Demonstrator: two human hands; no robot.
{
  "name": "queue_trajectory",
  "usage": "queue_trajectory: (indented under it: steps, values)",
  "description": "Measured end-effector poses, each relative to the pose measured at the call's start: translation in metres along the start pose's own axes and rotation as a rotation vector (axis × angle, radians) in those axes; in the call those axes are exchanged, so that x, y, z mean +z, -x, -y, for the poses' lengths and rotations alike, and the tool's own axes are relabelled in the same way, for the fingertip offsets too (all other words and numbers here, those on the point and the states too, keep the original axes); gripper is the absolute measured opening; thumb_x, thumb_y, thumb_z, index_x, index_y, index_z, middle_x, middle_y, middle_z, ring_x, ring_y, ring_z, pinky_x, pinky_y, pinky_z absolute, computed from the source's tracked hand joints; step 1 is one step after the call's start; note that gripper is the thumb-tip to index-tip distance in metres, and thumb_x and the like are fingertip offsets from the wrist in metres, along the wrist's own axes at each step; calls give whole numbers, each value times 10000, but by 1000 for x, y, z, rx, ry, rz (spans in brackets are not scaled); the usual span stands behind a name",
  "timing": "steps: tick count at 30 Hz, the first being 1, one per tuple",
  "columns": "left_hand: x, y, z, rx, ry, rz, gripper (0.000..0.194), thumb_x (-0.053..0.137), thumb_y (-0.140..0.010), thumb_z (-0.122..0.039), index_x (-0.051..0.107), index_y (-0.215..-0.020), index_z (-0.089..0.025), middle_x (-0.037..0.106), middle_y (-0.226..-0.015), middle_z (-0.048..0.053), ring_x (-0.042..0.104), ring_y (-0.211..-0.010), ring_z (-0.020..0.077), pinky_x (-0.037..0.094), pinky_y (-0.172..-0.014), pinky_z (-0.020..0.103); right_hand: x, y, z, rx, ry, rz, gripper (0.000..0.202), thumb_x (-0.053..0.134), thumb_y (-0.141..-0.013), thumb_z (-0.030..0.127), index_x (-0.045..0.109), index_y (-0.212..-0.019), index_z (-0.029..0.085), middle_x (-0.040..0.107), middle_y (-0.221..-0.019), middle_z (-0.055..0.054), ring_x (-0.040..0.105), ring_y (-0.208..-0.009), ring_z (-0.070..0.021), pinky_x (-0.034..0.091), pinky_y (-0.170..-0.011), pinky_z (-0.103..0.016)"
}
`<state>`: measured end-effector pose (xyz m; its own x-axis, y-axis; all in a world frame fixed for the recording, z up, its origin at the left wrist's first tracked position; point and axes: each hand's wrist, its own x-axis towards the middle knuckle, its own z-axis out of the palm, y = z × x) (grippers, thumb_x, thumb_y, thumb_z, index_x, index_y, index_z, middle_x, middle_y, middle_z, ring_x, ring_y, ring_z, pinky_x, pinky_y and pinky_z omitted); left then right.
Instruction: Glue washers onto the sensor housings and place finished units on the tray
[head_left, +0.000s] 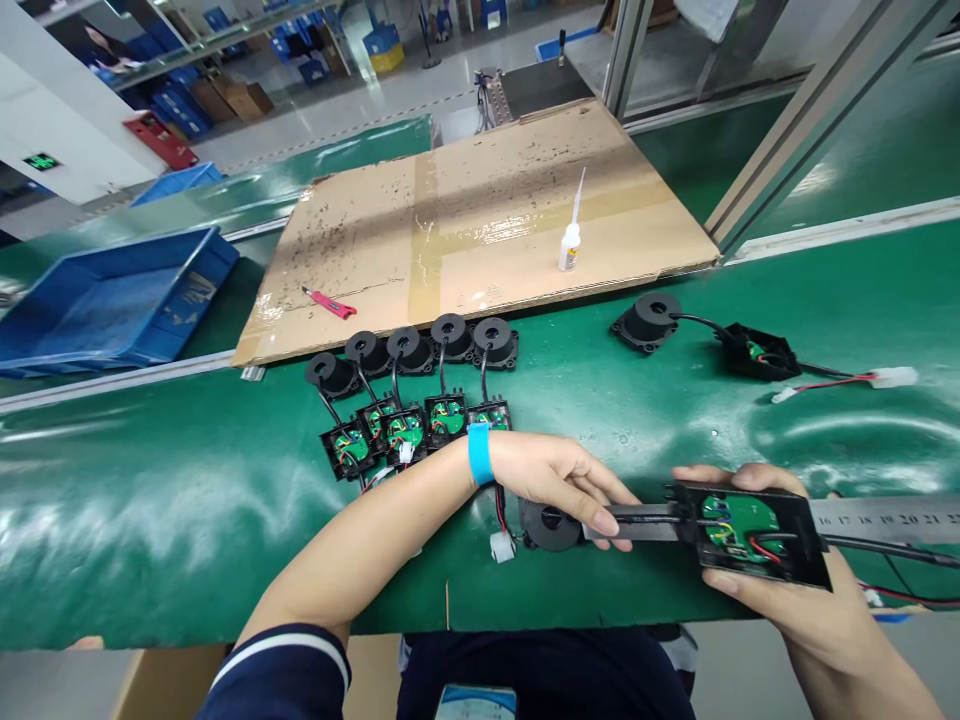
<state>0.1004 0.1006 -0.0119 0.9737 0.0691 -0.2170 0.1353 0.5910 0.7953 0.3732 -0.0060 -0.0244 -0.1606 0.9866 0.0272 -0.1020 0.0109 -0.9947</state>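
My left hand (574, 485), below a blue wristband, pinches the black cable and the steel ruler (900, 520) beside a round black part (551, 527). My right hand (757, 530) grips a black housing (806, 540) with a green circuit board inside. The housing lies over the ruler, whose numbers show to its right. Wires run out of the housing to the right. Several similar units, each a round black part cabled to an open housing (349, 448), stand in a row left of my hands. A white connector (502, 546) lies near the round part.
Another unit (651, 320) lies at the right on the green table (187, 500). Behind, a cardboard sheet (487, 220) holds a white bottle (570, 248) and a red cutter (330, 303). A blue bin (112, 300) stands at the left, a metal post (810, 120) at the right.
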Motion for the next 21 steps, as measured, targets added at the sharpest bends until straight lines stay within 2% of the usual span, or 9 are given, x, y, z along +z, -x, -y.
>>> queue_trajectory:
  steps: [3,8,15,21]
  values:
    - [0,1,1,-2,-11,-9,486,818,-884,-327,714,-1323,-147,799,-1059,33,753,-968,132,568,-955,220,1,-1,2,-17,2,-13,545,937,-763,278,601,-1182,367,752,-1257,-26,738,-1112,-244,636,-900,-282]
    - [2,2,2,-26,-14,-48,506,860,-837,-398,744,-1255,-138,804,-1042,49,767,-953,153,582,-935,243,-1,1,-1,-24,4,1,553,945,-757,271,606,-1186,354,757,-1238,-45,719,-1162,-266,632,-913,-299]
    - [7,1,1,-42,-29,-128,516,907,-757,-485,784,-1129,-149,812,-974,48,768,-872,145,595,-852,231,-10,3,-5,45,-18,24,549,944,-750,306,601,-1177,342,753,-1231,-82,708,-1181,-350,642,-917,-434]
    - [12,0,-3,-43,-49,-159,458,916,-745,-477,799,-1041,-148,811,-903,36,755,-806,123,589,-825,211,-11,-6,6,61,-19,20,590,998,-670,404,653,-1136,295,763,-1183,-114,737,-1116,-361,655,-866,-402]
